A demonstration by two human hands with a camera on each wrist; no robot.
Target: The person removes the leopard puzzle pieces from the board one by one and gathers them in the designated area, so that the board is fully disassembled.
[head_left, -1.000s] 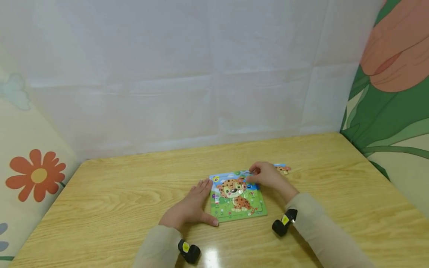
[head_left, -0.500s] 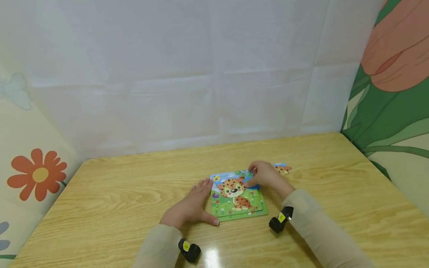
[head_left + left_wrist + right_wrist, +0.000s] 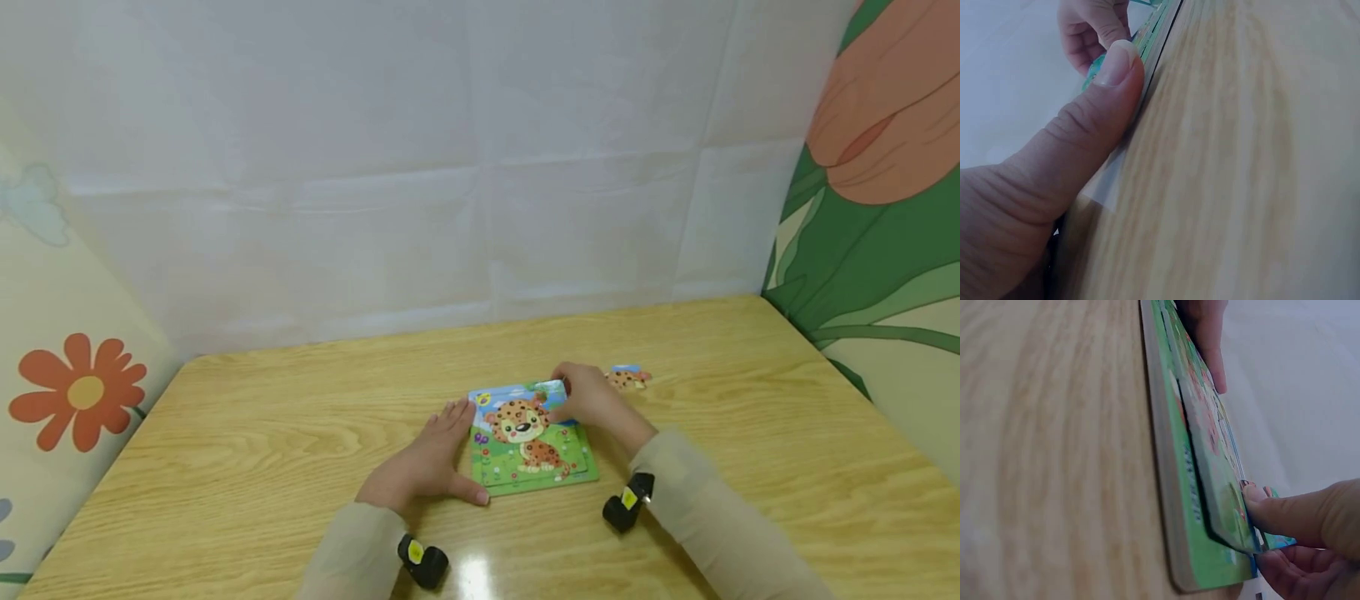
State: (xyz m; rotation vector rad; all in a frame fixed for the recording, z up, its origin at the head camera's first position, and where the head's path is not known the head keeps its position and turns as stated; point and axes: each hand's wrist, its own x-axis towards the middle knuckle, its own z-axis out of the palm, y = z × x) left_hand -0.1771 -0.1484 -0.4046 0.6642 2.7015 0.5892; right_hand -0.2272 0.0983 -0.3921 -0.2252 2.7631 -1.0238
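We note the right hand (image 3: 594, 402) pinching a puzzle piece (image 3: 1222, 487) at the far right corner of the puzzle board (image 3: 528, 442). The left hand (image 3: 423, 467) lies flat, fingers straight, thumb against the board's left edge. The board sits mid-surface (image 3: 225, 450); a loose piece (image 3: 627, 377) lies just beyond.

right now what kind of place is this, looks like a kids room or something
Probably a child's play corner or a staged recording nook: a small wooden table boxed in by flower-print panels and a white sheet, with a cartoon leopard puzzle being worked by both hands.
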